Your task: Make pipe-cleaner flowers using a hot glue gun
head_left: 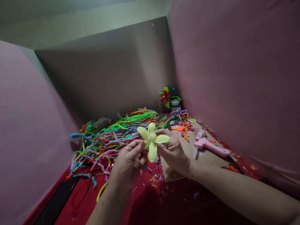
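A pale yellow pipe-cleaner flower (152,140) with several fuzzy petals is held up in front of me, its centre facing my way. My left hand (131,157) pinches the lower left petal between thumb and fingers. On the other side, my right hand (174,153) is closed around the flower from behind, thumb near the right petal. The back of the flower and some of my right fingers are hidden.
Behind my hands lies a large heap of coloured pipe cleaners (112,134). A pink glue gun (212,147) rests on a brown board (173,173) at the right. Finished flowers (165,95) stand at the back beside a white container (175,104). Scraps litter the red cloth (145,200).
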### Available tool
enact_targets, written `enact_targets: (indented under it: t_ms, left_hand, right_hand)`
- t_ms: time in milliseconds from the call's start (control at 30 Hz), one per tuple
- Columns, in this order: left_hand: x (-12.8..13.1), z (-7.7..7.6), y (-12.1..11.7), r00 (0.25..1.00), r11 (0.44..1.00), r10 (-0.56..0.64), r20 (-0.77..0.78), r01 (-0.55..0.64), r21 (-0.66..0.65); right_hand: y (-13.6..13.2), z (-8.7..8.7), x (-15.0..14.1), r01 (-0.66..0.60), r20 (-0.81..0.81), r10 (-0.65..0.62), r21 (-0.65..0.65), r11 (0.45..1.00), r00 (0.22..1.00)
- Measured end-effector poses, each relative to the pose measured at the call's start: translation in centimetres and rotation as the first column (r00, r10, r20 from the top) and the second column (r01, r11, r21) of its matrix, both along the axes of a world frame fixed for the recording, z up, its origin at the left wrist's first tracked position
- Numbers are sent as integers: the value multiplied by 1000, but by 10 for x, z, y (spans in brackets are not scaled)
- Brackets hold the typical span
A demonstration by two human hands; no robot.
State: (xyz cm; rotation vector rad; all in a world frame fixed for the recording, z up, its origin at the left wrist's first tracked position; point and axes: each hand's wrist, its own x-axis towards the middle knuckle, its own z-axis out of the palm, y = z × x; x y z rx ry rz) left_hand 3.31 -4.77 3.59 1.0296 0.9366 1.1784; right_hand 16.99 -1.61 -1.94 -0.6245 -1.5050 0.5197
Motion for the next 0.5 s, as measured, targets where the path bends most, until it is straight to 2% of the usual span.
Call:
enact_targets:
  t_ms: [67,133,200,300,400,500]
  left_hand:
    - [-5,-1,4,1000,1000,-16,-13,16,8]
    - [-10,3,5,996,995,3,-85,5,95]
    - [-14,13,5,974,979,52,-219,-6,206]
    - [-17,33,4,912,957,114,-393,5,288]
    - [-14,51,6,834,961,51,-549,108,253]
    - [-10,64,10,754,968,-77,-653,213,131]
  right_hand:
    - [-1,1,0,-11,0,11,16,1000,1000]
    - [-2,3,1,-7,20,6,50,999,1000]
    - [-4,5,2,1,60,-7,97,995,998]
    - [-6,8,4,8,137,-34,185,983,990]
    - [-6,10,5,8,227,-79,297,955,971]
    - [-5,12,6,-43,297,-72,364,930,952]
